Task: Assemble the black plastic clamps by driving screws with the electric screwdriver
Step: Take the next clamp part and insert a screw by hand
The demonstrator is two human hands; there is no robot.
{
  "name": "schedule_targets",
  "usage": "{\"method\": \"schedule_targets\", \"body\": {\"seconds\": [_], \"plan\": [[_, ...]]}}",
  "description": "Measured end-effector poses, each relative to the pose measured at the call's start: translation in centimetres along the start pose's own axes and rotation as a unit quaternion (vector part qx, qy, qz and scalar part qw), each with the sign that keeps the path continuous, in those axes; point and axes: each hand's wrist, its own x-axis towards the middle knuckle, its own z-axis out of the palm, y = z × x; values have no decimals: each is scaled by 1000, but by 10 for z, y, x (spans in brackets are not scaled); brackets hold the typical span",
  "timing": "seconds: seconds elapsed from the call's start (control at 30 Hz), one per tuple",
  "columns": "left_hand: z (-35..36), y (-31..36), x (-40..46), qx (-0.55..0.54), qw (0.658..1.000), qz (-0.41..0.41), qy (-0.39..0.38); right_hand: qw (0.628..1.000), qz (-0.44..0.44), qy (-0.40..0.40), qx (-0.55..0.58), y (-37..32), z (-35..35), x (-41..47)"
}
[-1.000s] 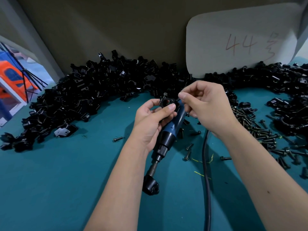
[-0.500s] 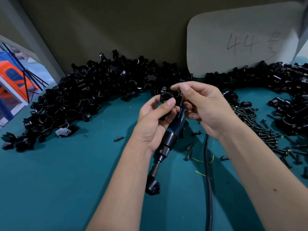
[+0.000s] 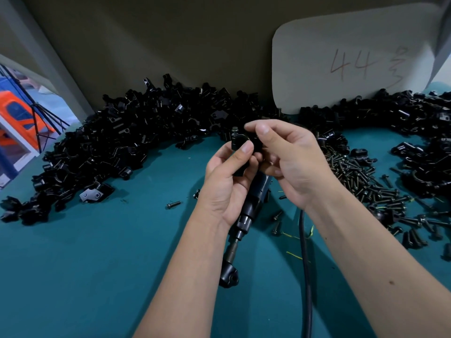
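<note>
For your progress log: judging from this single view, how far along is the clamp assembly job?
Done: cannot tell; no finished pile is distinguishable. In hand: both hands, left hand and right hand, hold one black plastic clamp with a screw standing in it; the blue electric screwdriver lies beneath. Left: a large heap of loose black clamp parts and scattered dark screws.

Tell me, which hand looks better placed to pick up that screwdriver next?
Probably the right hand. The left hand grips the clamp with its screw, while the right only pinches it, and the electric screwdriver lies directly below.
</note>
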Motion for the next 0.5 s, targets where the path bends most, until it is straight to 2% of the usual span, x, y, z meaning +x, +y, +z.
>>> {"method": "schedule_targets", "body": {"seconds": [0.2,0.5], "plan": [[1,-2,0,52,999,11,-3,996,27,49,62,2,6,2],[-3,0,0,34,999,-9,3,999,23,-9,30,2,-11,6]]}}
